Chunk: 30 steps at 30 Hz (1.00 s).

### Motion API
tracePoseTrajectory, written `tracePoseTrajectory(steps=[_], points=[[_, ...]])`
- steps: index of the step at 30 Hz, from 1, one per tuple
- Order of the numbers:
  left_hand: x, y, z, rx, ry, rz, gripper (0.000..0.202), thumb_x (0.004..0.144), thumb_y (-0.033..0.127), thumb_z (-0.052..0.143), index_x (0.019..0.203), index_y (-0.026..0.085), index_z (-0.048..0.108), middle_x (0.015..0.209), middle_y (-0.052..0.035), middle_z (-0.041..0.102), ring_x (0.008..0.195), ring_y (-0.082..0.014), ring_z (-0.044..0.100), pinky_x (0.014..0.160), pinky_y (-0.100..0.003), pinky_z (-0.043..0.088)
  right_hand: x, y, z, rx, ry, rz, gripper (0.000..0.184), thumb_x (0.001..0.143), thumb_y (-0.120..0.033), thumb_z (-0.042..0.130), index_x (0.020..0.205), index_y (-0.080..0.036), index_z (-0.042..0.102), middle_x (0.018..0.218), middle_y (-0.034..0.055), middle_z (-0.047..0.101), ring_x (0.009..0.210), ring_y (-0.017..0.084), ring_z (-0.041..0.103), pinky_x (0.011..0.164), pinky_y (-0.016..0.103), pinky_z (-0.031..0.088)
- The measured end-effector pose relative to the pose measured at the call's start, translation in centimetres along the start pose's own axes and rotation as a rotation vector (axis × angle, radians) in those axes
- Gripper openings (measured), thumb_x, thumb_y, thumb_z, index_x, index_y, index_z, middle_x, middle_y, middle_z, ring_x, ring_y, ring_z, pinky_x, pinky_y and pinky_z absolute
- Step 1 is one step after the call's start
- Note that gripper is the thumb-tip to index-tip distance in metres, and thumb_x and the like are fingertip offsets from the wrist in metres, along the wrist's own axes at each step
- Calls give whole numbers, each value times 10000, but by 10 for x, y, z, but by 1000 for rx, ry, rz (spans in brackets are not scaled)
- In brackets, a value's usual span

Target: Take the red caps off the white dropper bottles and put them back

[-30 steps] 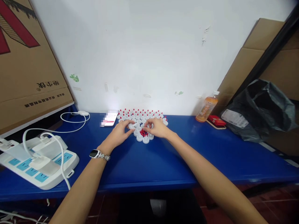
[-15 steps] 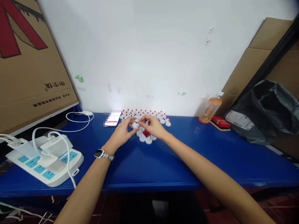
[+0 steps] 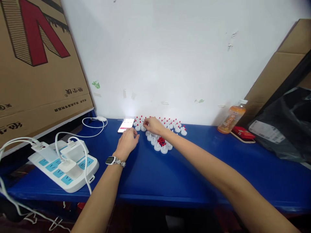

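My right hand (image 3: 153,125) reaches to the back of the blue table, thumb and fingertips pinched at the top of a white nozzle cap (image 3: 143,128). That cap stands at the left front of several upright white nozzle caps with red tips (image 3: 183,131), some hidden behind the hand. My left hand (image 3: 127,140) hovers or rests near the phone, fingers curled, nothing visible in them. Nearer me, white nozzle caps without red tips (image 3: 164,149) surround a small pile of red tips (image 3: 161,141).
A lit phone (image 3: 125,125) lies beyond my left hand. A power strip (image 3: 70,187) with plugs and white cables takes up the table's left side. An orange drink bottle (image 3: 232,119), a red packet (image 3: 243,132) on another phone, and a dark plastic bag (image 3: 289,129) are at the right.
My hands, together at a white cap before, are now apart. The right has moved to the standing caps at the back; the left has drawn back leftward. The view has turned slightly left.
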<state>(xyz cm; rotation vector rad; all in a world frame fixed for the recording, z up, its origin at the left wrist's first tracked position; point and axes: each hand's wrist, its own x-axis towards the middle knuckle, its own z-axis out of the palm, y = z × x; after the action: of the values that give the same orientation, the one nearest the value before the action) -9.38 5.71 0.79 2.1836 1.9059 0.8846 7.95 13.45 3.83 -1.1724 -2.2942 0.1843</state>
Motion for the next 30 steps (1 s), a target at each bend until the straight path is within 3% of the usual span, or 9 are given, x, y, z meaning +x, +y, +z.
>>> tracePoseTrajectory(steps=[4,8,12,18,21,25,30], points=[[-4,3,1,28,-166,-22,195,823,382,637,724,230,565,728,-30,675,693,-215,642,630,-306,455,7,1,-1,-69,-144,10,129,777,-101,596,782,-155,713,814,71,735,746,172,645,686,241,436],[-6,3,0,17,-159,-17,200,808,398,656,721,236,576,686,-17,677,665,-207,646,605,-291,439,19,3,-4,-128,-163,29,106,785,-179,642,833,-176,736,837,74,735,749,194,644,667,262,429],[-6,6,-1,15,-158,-58,192,814,377,650,714,235,568,704,-38,682,696,-239,663,635,-322,455,35,-8,4,-144,-87,62,258,843,-370,640,1011,-190,716,894,91,730,794,220,640,672,287,427],[-8,11,-5,38,-149,-97,169,848,362,609,782,219,547,842,-95,688,795,-295,684,692,-381,482,41,-26,14,-113,-129,88,104,820,-248,641,837,-177,714,870,75,732,775,187,628,656,266,409],[-9,15,-7,12,-40,-103,203,881,377,583,970,200,536,990,-141,661,915,-324,677,739,-411,500,26,-26,4,43,14,71,132,853,-263,617,854,-167,708,852,55,730,753,155,618,678,253,417],[-10,25,-7,-76,139,-10,473,895,446,582,1247,164,436,1208,-192,575,1058,-340,632,796,-432,520,-12,-23,-15,339,204,83,182,863,-312,618,800,-153,679,761,29,696,687,134,586,666,248,423],[-10,38,3,-212,-22,313,332,989,394,445,1268,217,475,1167,-114,614,1017,-258,638,856,-394,518,-71,-24,-30,449,221,96,239,914,-376,549,816,-167,608,720,6,630,648,129,542,621,246,394]])
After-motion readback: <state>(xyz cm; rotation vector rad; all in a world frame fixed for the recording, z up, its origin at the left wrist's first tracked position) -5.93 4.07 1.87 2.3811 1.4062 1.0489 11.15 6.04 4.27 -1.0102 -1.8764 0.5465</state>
